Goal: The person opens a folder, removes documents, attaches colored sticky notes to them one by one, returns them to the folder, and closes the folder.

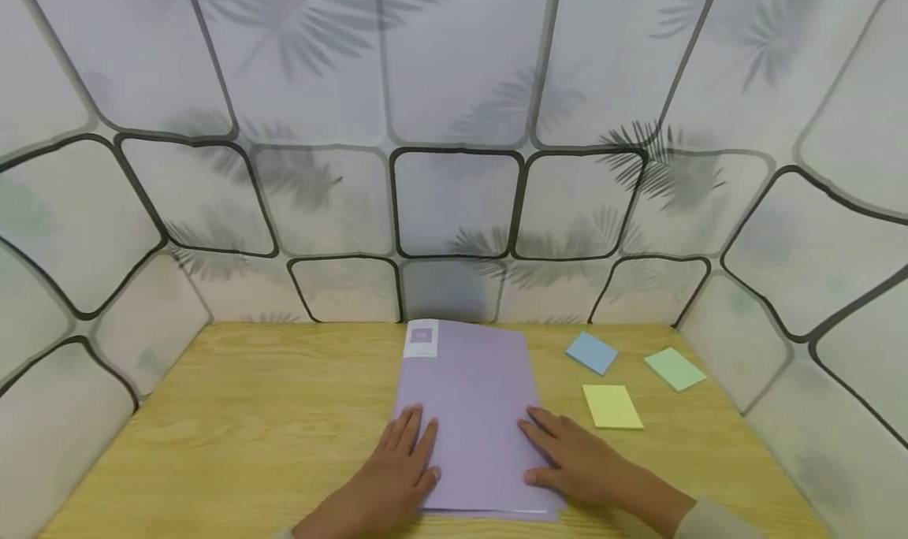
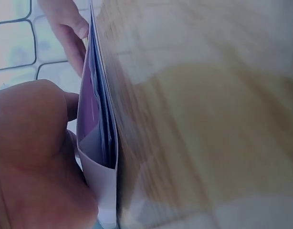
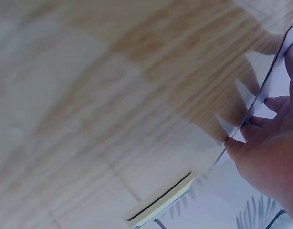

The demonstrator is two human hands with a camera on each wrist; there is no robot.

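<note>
Purple folder (image 1: 468,413): closed, lying on the table, its long sides running away from the person and its far end near the back wall. A white label (image 1: 422,338) bearing a purple square sits in the far left corner of the cover; its print is too small to read. At the near edge, a lower layer projects slightly beyond the cover. The left wrist view shows several thin layers between the covers, with a gap under the upper one.

Left hand (image 1: 397,468): rests on the near left part of the folder, fingers extended forward, thumb pointing inward over the cover. Released; no grasp.

Right hand (image 1: 578,456): at the folder's right edge, fingers spread and extended onto the cover, thumb nearer the person. Also released; the right wrist view shows fingertips along the edge. A light sleeve (image 1: 716,519) covers that forearm.

Right of the folder, three paper pads, all apart from one another: yellow pad (image 1: 613,407) nearest the person, blue pad (image 1: 592,353) farther back, green pad (image 1: 675,369) outermost, close to the right wall.

Table (image 1: 262,413): yellowish wood grain, glossy in the wrist views. Walls (image 1: 457,200) on three sides: pale, printed with dark-outlined rounded blocks and grey leaves.
</note>
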